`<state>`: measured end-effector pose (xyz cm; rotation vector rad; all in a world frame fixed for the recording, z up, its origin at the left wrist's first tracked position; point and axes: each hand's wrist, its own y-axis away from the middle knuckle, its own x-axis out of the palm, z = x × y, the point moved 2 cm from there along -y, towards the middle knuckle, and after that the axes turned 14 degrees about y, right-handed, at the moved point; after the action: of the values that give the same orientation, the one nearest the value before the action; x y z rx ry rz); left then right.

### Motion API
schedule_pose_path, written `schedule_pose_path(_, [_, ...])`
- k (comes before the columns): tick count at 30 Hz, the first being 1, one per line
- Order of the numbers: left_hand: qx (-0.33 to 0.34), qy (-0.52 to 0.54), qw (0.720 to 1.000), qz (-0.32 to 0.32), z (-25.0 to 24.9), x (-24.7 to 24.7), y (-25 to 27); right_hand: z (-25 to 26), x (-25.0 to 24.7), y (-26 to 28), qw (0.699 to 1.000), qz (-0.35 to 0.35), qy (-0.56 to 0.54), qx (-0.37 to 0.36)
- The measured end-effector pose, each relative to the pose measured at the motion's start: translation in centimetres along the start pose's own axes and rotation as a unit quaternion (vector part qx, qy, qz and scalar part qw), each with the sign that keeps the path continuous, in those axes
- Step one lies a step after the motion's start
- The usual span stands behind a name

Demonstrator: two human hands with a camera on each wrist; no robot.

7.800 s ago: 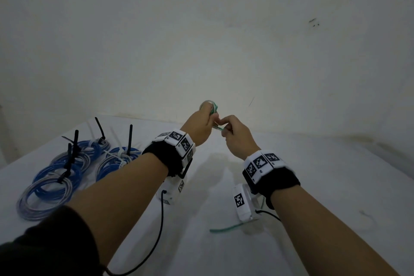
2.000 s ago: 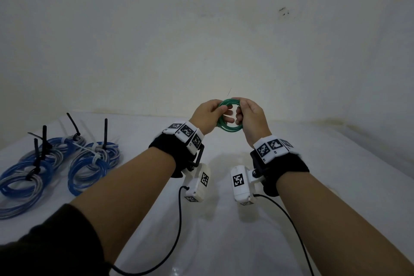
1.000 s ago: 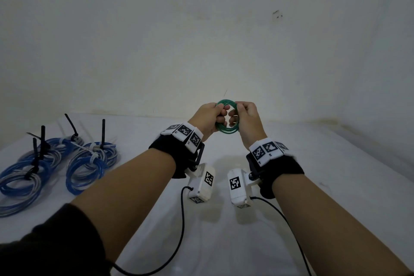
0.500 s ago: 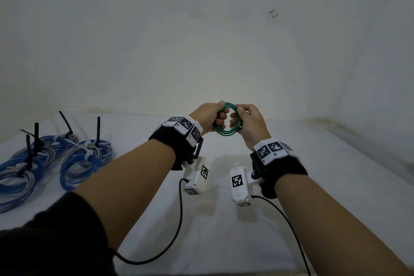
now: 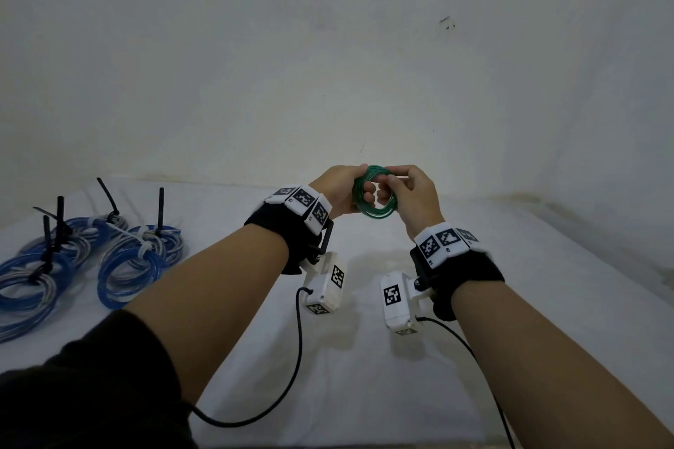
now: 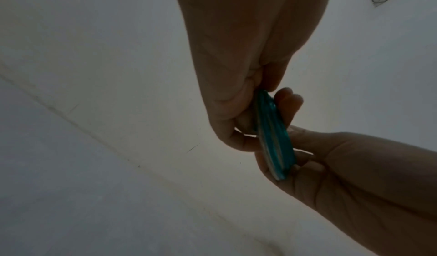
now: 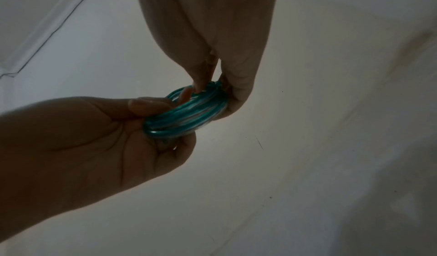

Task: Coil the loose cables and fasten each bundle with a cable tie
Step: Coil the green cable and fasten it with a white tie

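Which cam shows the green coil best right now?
Right wrist: the green coil sits close and at an angle, its separate loops visible, pinched between left hand and right hand. Left wrist shows it edge-on, a thin band. Head shows the whole ring, small and partly hidden by fingers.

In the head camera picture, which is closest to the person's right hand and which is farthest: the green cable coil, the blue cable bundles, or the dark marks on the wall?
From the right hand:
1. Green cable coil: held in its fingers, shared with the left hand.
2. Dark marks on the wall: high up, slightly to the right, on the wall behind.
3. Blue cable bundles: far left on the white table, with black and white ties.
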<state>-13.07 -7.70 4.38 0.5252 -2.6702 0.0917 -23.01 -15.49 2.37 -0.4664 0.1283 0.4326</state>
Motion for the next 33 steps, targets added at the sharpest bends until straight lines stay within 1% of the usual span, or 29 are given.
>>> schedule_pose_path(3, [-0.002, -0.007, 1.000, -0.013, -0.1, 0.2, 0.0, 0.2, 0.0, -0.1, 1.000, -0.002, 0.013, -0.008])
schedule_pose_path(8, [0.043, -0.061, 0.997, -0.015, 0.3, 0.6, -0.4, -0.1, -0.2, -0.4, 1.000, 0.008, -0.004, 0.000])
schedule_pose_path(11, [0.059, -0.055, 0.997, -0.012, 0.5, 0.7, -0.5, -0.2, -0.2, -0.3, 1.000, 0.009, -0.002, -0.002])
schedule_pose_path(14, [0.048, -0.041, 0.998, -0.009, 0.6, 1.0, -0.5, -0.6, -0.5, -0.3, 1.000, 0.007, 0.002, 0.011])
schedule_pose_path(16, [0.042, -0.060, 0.997, -0.015, 0.5, 1.2, -0.6, -0.8, -0.9, 0.0, 1.000, 0.021, -0.001, 0.021])
schedule_pose_path(19, [0.052, -0.085, 0.994, -0.032, 0.7, 1.4, -0.8, -0.4, -1.9, 0.4, 0.998, 0.060, 0.016, 0.024])
schedule_pose_path(22, [0.073, -0.081, 0.993, -0.046, 1.5, 1.8, -1.2, -0.6, -3.7, 0.2, 0.993, 0.086, 0.047, 0.068])
schedule_pose_path(24, [0.084, -0.074, 0.992, -0.054, 1.9, 2.1, -1.4, -1.6, -5.5, 0.0, 0.986, 0.083, 0.103, 0.106])
schedule_pose_path(26, [0.088, -0.071, 0.992, -0.051, 2.3, 2.6, -1.5, -2.9, -7.7, 0.0, 0.966, 0.085, 0.203, 0.139])
schedule_pose_path(27, [0.087, -0.071, 0.993, -0.047, 2.5, 2.9, -1.6, -3.6, -8.8, 0.0, 0.947, 0.093, 0.265, 0.157])
schedule_pose_path(30, [0.078, -0.076, 0.993, -0.034, 3.0, 3.8, -1.7, -6.0, -12.3, 0.3, 0.869, 0.118, 0.433, 0.211])
schedule_pose_path(32, [0.073, -0.082, 0.994, -0.029, 3.4, 4.4, -2.0, -7.6, -14.2, 0.5, 0.820, 0.127, 0.508, 0.232])
schedule_pose_path(33, [0.071, -0.083, 0.994, -0.026, 3.6, 4.7, -2.1, -8.3, -15.1, 0.6, 0.804, 0.132, 0.524, 0.248])
